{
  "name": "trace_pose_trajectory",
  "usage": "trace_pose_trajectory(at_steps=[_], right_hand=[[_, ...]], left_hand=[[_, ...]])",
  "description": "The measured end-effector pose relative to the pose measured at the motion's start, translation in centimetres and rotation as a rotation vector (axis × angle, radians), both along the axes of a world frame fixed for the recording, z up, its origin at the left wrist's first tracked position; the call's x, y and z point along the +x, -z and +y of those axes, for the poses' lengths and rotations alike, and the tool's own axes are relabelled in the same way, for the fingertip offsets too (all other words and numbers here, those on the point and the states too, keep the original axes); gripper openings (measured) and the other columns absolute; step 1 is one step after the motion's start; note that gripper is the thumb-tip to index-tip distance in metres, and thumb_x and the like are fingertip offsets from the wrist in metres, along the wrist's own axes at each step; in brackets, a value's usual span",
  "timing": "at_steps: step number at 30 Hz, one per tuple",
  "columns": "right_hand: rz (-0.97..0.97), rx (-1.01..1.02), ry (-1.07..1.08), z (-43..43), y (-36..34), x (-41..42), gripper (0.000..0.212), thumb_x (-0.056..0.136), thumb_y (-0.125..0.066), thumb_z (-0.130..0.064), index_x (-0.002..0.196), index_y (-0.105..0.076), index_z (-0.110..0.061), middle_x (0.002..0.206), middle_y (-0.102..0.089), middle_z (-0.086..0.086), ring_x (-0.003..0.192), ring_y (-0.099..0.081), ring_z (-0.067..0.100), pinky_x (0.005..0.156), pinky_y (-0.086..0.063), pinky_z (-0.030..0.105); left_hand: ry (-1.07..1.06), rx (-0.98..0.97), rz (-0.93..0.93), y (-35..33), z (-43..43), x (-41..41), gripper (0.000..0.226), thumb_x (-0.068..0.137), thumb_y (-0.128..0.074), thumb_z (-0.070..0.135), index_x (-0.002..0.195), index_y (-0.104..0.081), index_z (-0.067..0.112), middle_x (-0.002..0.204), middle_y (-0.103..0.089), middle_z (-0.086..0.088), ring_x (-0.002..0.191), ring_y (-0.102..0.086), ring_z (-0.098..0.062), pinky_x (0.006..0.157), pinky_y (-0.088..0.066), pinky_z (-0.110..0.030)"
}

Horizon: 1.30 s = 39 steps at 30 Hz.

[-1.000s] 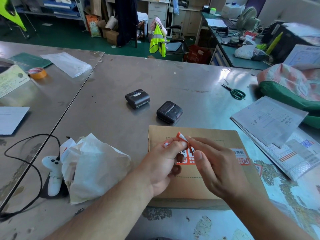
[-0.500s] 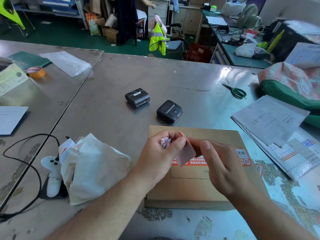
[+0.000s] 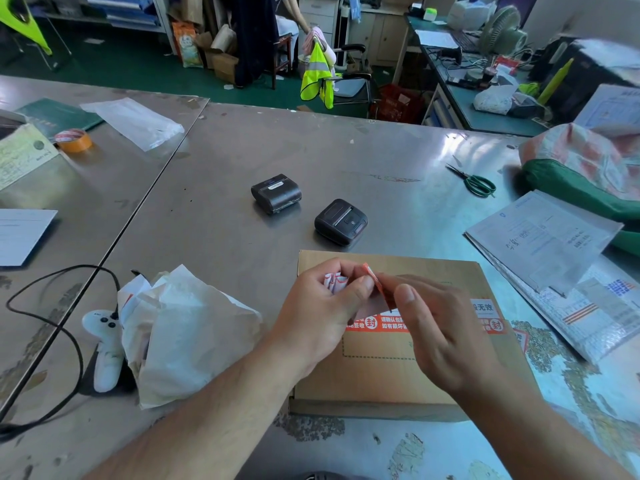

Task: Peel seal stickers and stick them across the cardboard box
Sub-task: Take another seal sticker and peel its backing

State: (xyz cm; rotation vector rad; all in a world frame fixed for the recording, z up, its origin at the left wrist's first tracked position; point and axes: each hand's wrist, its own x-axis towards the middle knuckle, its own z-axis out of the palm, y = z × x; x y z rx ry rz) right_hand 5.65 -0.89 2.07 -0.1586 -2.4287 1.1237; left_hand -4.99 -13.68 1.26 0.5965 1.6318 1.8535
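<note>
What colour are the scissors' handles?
Green. The scissors lie on the metal table, far right; the head view shows them.

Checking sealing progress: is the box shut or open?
Shut. The box top lies flat, with an orange sticker already across it.

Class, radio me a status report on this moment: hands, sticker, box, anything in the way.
Left hand and right hand both pinching orange seal sticker above cardboard box. One sticker strip already on the lid. Nothing blocking the lid.
</note>
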Motion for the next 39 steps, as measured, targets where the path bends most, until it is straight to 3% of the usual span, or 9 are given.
trace_pose_trajectory(at_steps=[4,9,12,15,20,26,30,34,39], right_hand=[[0.026,0.091,0.011,0.2,0.6,0.2,0.046,0.103,-0.037,-0.033,0.116,-0.073,-0.006,0.098,-0.075,0.006,0.087,-0.071,0.019,0.068,-0.054,0.039],[0.077,0.090,0.033,0.3,0.9,0.5,0.044,0.101,-0.040,-0.031,0.121,-0.072,-0.008,0.112,-0.075,-0.001,0.102,-0.071,0.009,0.080,-0.057,0.036],[0.004,-0.411,-0.008,-0.2,0.4,0.0,0.046,0.101,-0.042,-0.042,0.107,-0.079,-0.016,0.098,-0.078,0.011,0.095,-0.074,0.028,0.081,-0.057,0.043],[-0.143,-0.971,0.007,0.4,0.1,-0.8,0.064,0.086,-0.055,-0.065,0.097,-0.081,-0.008,0.101,-0.075,0.025,0.094,-0.074,0.034,0.083,-0.059,0.041],[-0.239,-1.142,-0.050,0.8,0.2,-1.1,0.066,0.060,-0.080,-0.069,0.085,-0.077,-0.008,0.100,-0.073,0.027,0.086,-0.072,0.033,0.085,-0.060,0.044],[-0.228,-1.144,-0.014,0.2,0.0,-1.1,0.044,0.083,-0.063,-0.031,0.101,-0.065,0.009,0.089,-0.074,0.021,0.077,-0.072,0.028,0.080,-0.062,0.041],[-0.236,-1.116,0.035,0.1,0.0,-0.9,0.039,0.083,-0.059,-0.024,0.098,-0.063,0.012,0.086,-0.073,0.024,0.073,-0.071,0.029,0.071,-0.061,0.037],[-0.228,-1.067,0.065,0.3,0.3,-0.8,0.023,0.086,-0.065,-0.024,0.076,-0.071,-0.004,0.083,-0.072,0.026,0.072,-0.070,0.032,0.070,-0.059,0.040],[-0.204,-1.125,0.098,0.7,0.2,-0.5,0.025,0.081,-0.060,-0.025,0.081,-0.064,0.000,0.074,-0.068,0.019,0.063,-0.068,0.026,0.059,-0.057,0.031]], left_hand=[[0.043,-0.037,-0.243,-1.0,0.3,0.3,0.014,0.092,-0.061,0.014,0.079,-0.065,0.018,0.055,-0.058,0.007,0.045,-0.045,-0.006,0.046,-0.034,-0.018],[0.124,-0.061,-0.462,-1.5,0.6,0.6,0.016,0.093,-0.056,0.013,0.081,-0.062,0.023,0.060,-0.060,0.008,0.048,-0.037,-0.007,0.049,-0.019,-0.023],[0.052,-0.055,-0.295,-1.0,0.5,0.8,0.012,0.092,-0.060,0.011,0.084,-0.065,0.019,0.070,-0.063,0.001,0.046,-0.045,-0.004,0.045,-0.028,-0.017],[-0.012,-0.141,0.030,-0.2,0.3,0.6,0.013,0.088,-0.068,0.024,0.076,-0.069,0.017,0.082,-0.069,0.009,0.057,-0.058,0.000,0.057,-0.042,-0.021],[-0.025,-0.277,0.326,-0.1,0.0,0.6,0.021,0.084,-0.069,0.033,0.071,-0.066,0.017,0.078,-0.071,0.000,0.074,-0.065,-0.019,0.068,-0.051,-0.035],[-0.049,-0.270,0.359,-0.4,-0.2,0.8,0.022,0.084,-0.070,0.033,0.071,-0.066,0.017,0.066,-0.068,-0.003,0.065,-0.062,-0.022,0.060,-0.048,-0.032],[-0.013,-0.248,0.323,-0.3,-0.3,0.7,0.015,0.082,-0.068,0.026,0.070,-0.065,0.017,0.067,-0.068,-0.008,0.064,-0.061,-0.027,0.062,-0.050,-0.037],[0.034,-0.182,0.199,-0.4,-0.6,0.7,0.019,0.085,-0.064,0.011,0.066,-0.062,0.014,0.058,-0.063,0.006,0.054,-0.052,-0.007,0.057,-0.043,-0.022],[0.072,0.066,-0.261,-0.4,-0.7,0.4,0.008,0.069,-0.065,0.016,0.071,-0.058,0.014,0.060,-0.060,-0.003,0.042,-0.043,-0.006,0.042,-0.027,-0.016]])
